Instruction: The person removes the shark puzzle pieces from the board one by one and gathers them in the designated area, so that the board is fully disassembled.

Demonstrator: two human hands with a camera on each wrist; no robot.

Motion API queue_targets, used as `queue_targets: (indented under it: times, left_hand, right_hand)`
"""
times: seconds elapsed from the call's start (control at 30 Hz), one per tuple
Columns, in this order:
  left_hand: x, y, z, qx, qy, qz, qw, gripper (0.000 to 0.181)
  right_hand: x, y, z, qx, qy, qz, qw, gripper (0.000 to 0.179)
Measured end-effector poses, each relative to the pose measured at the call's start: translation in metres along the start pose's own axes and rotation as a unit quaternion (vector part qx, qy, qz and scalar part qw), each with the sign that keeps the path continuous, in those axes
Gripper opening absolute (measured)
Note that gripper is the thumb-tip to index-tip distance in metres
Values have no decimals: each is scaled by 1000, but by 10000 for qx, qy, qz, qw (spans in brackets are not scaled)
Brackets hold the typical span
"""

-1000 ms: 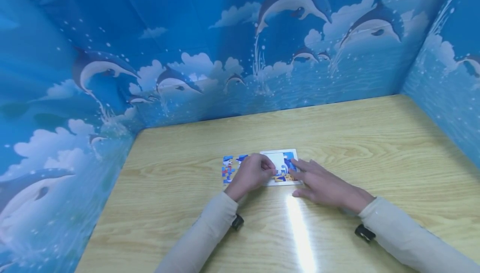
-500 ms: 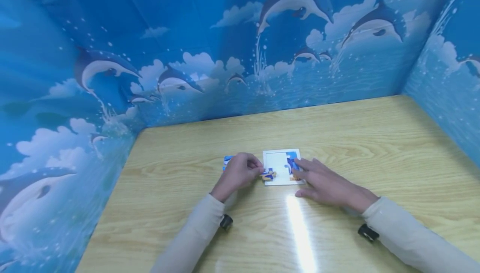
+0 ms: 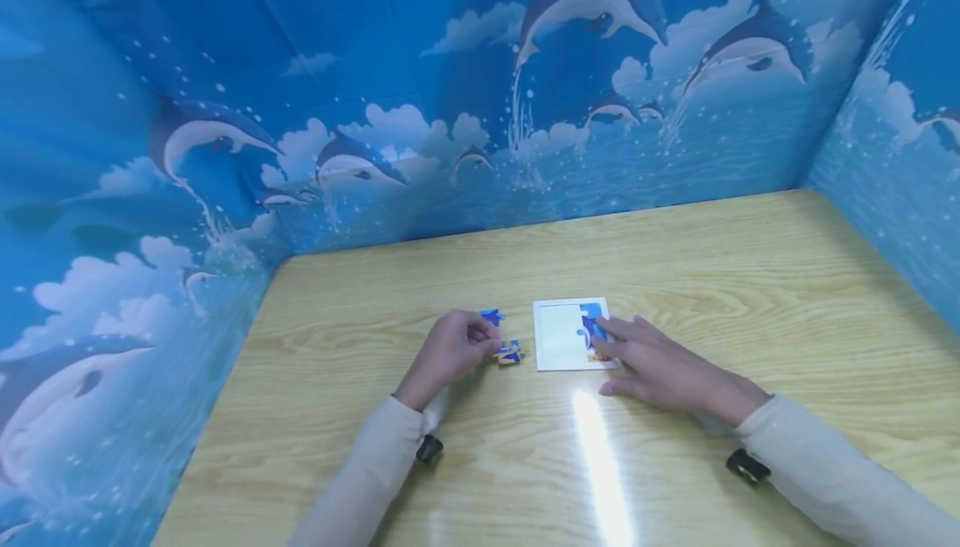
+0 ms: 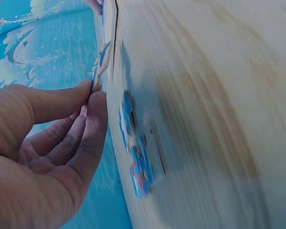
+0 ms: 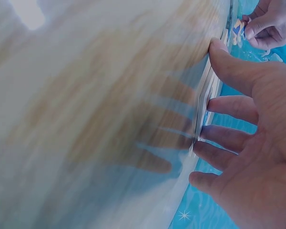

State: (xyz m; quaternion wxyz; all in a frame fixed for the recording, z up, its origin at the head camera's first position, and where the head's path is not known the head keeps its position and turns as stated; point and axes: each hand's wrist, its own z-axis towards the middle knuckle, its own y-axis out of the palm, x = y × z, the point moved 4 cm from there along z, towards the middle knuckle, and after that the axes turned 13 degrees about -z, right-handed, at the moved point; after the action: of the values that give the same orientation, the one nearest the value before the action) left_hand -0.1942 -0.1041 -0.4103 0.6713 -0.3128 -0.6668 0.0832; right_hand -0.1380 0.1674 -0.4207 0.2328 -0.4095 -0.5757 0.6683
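Between thumb and fingertips, my left hand (image 3: 452, 353) pinches a blue-and-tan jigsaw piece (image 3: 508, 353). In the left wrist view this jigsaw piece (image 4: 101, 64) is held tilted, up off the table. To its right lies a white-framed puzzle board (image 3: 557, 363), with joined pieces (image 3: 590, 322) along its right side and a bare white area on its left. My right hand (image 3: 663, 368) lies over the board's right edge with fingers spread, as the right wrist view also shows. The fingers partly cover the fitted pieces.
Several loose jigsaw pieces (image 4: 139, 167) lie on the wooden table (image 3: 337, 414) by my left hand, mostly hidden by it in the head view; one blue piece (image 3: 491, 316) shows past the fingers. A dolphin-printed curtain (image 3: 420, 72) borders the table's back and sides.
My left hand has moved left, carrying the blue-and-tan jigsaw piece from the board's lower part to beyond its left edge. The board and my right hand have shifted slightly right.
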Motion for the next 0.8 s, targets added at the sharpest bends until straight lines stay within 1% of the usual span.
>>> queue_targets:
  times: [0.1, 0.23, 0.4, 0.5, 0.63, 0.8]
  left_hand:
    - [-2, -4, -4, 27, -13, 26, 10000, 7]
    - [-7, -9, -8, -22, -94, 132, 9999, 6]
    - [-11, -14, -11, 47, -177, 232, 9996, 8]
    - [-12, -16, -12, 57, -269, 260, 9993, 9]
    - [-14, -17, -13, -21, -336, 305, 9990, 8]
    - [-14, -18, -13, -34, -341, 360, 9988, 9]
  right_hand:
    - [1, -1, -2, -79, 30, 52, 10000, 65]
    - [2, -3, -4, -124, 62, 102, 9999, 66]
    - [5, -5, -8, -152, 106, 152, 9997, 65]
    - [6, -5, -9, -134, 117, 147, 9997, 66]
    - [8, -5, -11, -117, 132, 115, 9998, 70]
    - [9, -5, -12, -103, 111, 123, 9998, 72]
